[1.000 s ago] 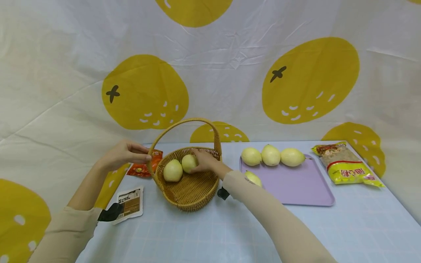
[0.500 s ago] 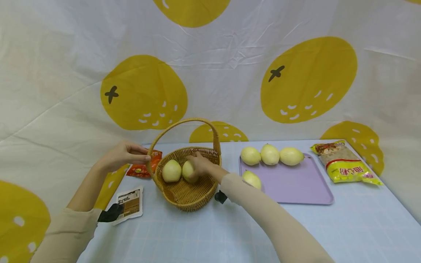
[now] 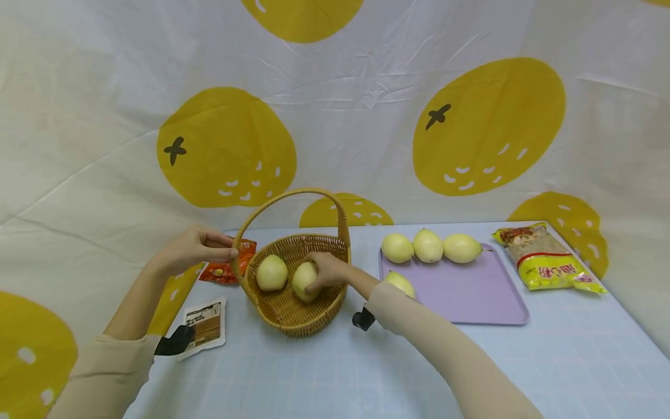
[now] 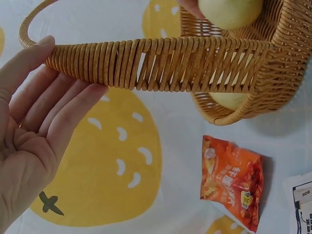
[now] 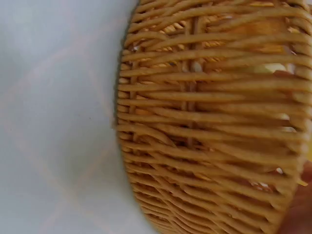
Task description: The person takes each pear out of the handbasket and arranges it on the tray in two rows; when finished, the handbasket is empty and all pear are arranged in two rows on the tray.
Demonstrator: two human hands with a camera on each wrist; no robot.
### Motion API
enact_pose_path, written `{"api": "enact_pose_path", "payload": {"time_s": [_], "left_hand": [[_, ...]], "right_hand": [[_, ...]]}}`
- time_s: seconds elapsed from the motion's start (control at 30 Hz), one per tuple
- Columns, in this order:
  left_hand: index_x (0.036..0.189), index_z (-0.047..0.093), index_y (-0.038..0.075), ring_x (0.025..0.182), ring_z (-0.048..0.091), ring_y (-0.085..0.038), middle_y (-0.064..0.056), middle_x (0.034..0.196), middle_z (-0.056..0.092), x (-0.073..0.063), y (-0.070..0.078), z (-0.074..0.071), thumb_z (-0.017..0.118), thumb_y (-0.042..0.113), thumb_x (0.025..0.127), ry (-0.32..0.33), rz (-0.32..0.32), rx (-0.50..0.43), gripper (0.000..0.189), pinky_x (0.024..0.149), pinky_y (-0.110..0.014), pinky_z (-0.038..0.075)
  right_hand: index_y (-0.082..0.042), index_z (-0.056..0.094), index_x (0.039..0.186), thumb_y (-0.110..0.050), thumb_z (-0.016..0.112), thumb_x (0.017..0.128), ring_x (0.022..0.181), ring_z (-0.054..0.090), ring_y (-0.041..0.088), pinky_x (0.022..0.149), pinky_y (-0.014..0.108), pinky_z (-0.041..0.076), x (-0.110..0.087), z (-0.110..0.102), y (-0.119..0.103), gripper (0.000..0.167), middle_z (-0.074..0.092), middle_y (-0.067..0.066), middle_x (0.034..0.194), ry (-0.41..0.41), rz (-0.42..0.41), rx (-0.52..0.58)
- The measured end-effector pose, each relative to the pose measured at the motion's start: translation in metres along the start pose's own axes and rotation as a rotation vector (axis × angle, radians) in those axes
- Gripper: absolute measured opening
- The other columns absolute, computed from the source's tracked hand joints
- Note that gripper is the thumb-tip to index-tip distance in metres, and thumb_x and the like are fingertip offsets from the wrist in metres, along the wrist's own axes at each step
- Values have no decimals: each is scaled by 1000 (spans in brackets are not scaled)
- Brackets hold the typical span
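Note:
A brown wicker basket (image 3: pixel 295 317) with a tall arched handle stands on the table in the head view. My left hand (image 3: pixel 188 250) pinches the left side of its handle, with the thumb on one edge and fingers on the other in the left wrist view. Inside the basket, my right hand (image 3: pixel 331 270) holds a pale yellow pear (image 3: pixel 302 285) by its right side. A second pear (image 3: pixel 271 273) lies to the left, a small gap apart. The right wrist view is mostly filled by the basket's woven wall (image 5: pixel 209 117), which hides most of that hand.
Right of the basket lies a purple tray (image 3: pixel 481 299) with several pears (image 3: pixel 428 246) along its back and left. A yellow bag (image 3: pixel 549 262) lies beyond it. A red packet (image 4: pixel 231 180) and a white-edged packet (image 3: pixel 205 327) lie on the left.
My right hand has moved the pear toward the front of the basket and slightly right, away from the other pear. The left hand has stayed at the handle.

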State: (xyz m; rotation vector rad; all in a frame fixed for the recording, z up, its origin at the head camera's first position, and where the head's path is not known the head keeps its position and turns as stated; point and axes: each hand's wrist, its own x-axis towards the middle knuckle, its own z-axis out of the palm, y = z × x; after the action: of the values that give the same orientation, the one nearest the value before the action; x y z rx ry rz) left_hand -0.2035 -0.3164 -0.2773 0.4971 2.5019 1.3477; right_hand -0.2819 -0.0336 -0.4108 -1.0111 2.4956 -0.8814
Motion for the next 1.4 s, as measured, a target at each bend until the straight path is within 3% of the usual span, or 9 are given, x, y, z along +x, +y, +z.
{"api": "enact_pose_path", "payload": {"time_s": [0.37, 0.63, 0.83, 1.13, 1.4], "left_hand": [[111, 62, -15, 85, 68, -14, -17, 95, 70, -1, -1, 1, 66, 9, 88, 28, 0, 45, 34, 78, -31, 56], [111, 61, -16, 85, 68, -13, -18, 95, 70, -1, -3, 0, 65, 9, 88, 26, -3, 50, 35, 78, -34, 56], [110, 61, -16, 85, 67, -13, -17, 94, 70, 0, -4, 0, 65, 8, 88, 25, 2, 23, 32, 77, -31, 56], [110, 61, -17, 84, 67, -12, -8, 92, 71, -1, -4, 1, 65, 10, 88, 36, -17, 40, 35, 77, -31, 56], [111, 61, -15, 85, 67, -13, -11, 94, 70, 0, -4, 1, 65, 11, 89, 36, -27, 37, 35, 76, -27, 55]], "right_hand": [[1, 46, 136, -25, 76, 76, 104, 57, 25, 80, 29, 52, -43, -48, 13, 72, 54, 15, 128, 44, -101, 78], [3, 42, 138, -20, 76, 76, 96, 64, 32, 74, 33, 55, -92, -83, 35, 75, 45, 21, 133, 56, -65, 227], [2, 43, 136, -22, 77, 75, 95, 63, 31, 78, 34, 53, -130, -105, 58, 74, 46, 23, 132, 115, -12, 214], [5, 44, 134, -22, 78, 76, 98, 61, 30, 83, 37, 51, -168, -118, 95, 73, 46, 24, 130, 167, 58, 196], [7, 46, 131, -23, 78, 76, 91, 59, 25, 74, 28, 51, -195, -114, 118, 70, 51, 25, 125, 201, 104, 146]]}}
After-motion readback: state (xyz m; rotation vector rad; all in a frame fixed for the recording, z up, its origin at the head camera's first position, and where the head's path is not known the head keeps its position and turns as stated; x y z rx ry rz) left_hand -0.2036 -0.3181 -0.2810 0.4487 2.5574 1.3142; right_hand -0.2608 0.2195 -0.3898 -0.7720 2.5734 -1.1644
